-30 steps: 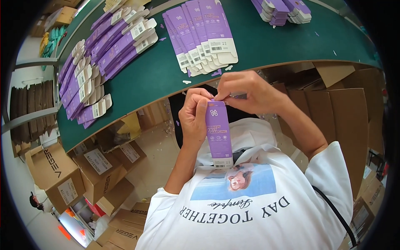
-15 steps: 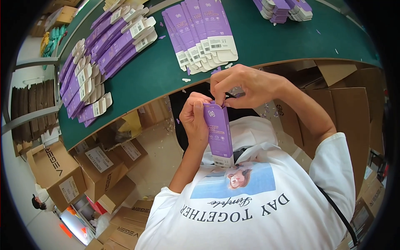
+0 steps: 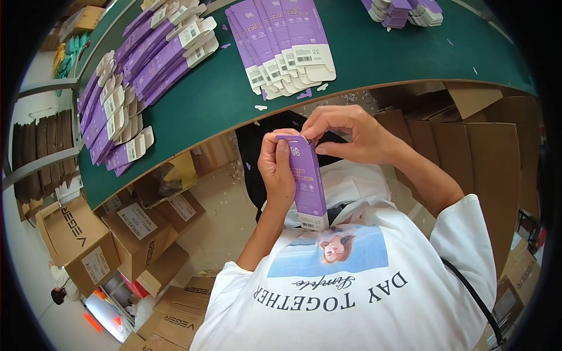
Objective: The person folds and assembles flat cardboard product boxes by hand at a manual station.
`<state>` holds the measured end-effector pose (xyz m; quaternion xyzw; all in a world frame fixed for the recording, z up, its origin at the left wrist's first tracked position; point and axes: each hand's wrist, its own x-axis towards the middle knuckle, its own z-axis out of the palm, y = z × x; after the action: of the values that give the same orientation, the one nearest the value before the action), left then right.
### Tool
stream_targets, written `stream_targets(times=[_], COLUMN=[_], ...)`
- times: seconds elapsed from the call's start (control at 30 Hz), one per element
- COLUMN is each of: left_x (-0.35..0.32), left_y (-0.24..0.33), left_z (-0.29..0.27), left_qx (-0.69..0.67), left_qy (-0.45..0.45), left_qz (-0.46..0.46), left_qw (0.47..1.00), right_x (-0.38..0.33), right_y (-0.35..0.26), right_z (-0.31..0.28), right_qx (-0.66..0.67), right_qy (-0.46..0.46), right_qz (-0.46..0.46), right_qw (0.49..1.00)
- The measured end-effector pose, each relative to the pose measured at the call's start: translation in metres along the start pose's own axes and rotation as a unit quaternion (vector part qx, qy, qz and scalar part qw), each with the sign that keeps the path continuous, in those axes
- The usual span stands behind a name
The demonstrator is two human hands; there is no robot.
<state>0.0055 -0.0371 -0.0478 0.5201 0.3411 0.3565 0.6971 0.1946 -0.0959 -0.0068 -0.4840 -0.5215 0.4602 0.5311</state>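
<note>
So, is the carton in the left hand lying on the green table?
No, the left hand holds the purple carton in front of the white shirt, off the green table.

Your purple box (image 3: 309, 187) at the centre carries a white logo and orange lettering, your white shirt (image 3: 404, 316) below black upside-down words, the cartons (image 3: 79, 237) at lower left black lettering and white labels (image 3: 138, 221), the purple packs (image 3: 305, 29) at top centre barcodes (image 3: 304, 58)
</note>
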Motion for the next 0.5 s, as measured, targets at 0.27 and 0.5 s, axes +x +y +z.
stream_targets(times=[0.27,0.5], left_x=[0.008,0.002], left_y=[-0.007,0.001], left_z=[0.003,0.003], left_qx=[-0.016,0.018], left_qy=[-0.023,-0.014], left_qz=[0.05,-0.019], left_qw=[0.998,1.0], right_x=[-0.003,0.019], right_y=[-0.003,-0.018], right_z=[0.004,-0.029], right_qx=[-0.047,-0.134], right_qy=[0.035,-0.102], right_qz=[-0.059,-0.016], right_qw=[0.997,0.986])
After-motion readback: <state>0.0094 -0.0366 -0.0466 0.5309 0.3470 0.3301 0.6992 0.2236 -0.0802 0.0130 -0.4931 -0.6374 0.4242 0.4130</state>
